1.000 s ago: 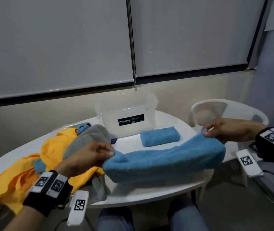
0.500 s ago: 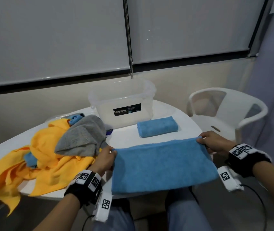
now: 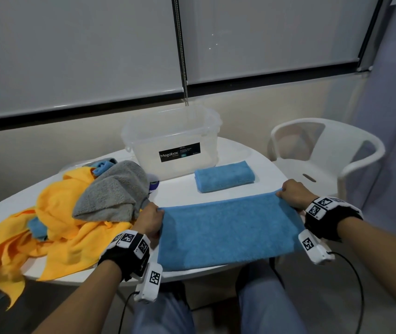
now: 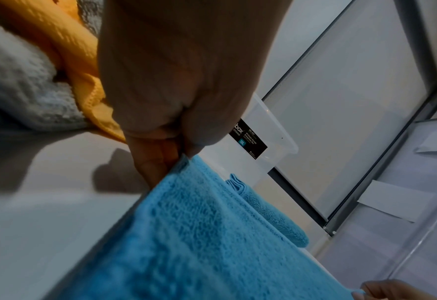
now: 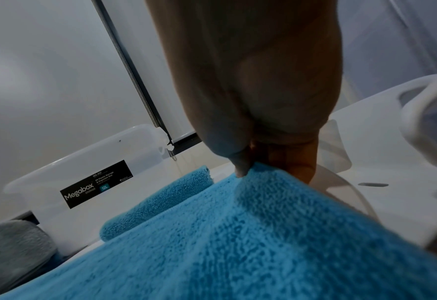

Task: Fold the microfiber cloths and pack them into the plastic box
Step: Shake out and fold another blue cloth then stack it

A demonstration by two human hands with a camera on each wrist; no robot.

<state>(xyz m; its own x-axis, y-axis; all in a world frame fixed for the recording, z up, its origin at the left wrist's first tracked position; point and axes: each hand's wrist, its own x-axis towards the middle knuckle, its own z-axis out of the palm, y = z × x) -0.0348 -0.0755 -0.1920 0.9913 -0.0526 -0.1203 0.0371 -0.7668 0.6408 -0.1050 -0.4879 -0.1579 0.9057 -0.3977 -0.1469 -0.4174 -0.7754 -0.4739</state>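
Observation:
A blue microfiber cloth [image 3: 228,227] lies spread flat across the near edge of the white table [image 3: 175,191], folded into a long strip. My left hand [image 3: 152,219] pinches its far left corner [image 4: 184,162]. My right hand [image 3: 291,194] pinches its far right corner [image 5: 248,168]. Behind it lies a folded blue cloth [image 3: 224,175] next to the clear plastic box [image 3: 172,145], which looks empty. An unfolded heap sits at the left: a grey cloth [image 3: 115,191] on top of yellow cloths [image 3: 57,227], with bits of blue showing.
A white plastic chair [image 3: 324,155] stands at the right of the table. A blind cord [image 3: 183,68] hangs down to just behind the box. Yellow cloth droops over the table's left front edge. My knees are under the near edge.
The blue cloth was held up, sagging between my hands; both hands have drawn it toward me and down, and it now lies stretched flat on the table.

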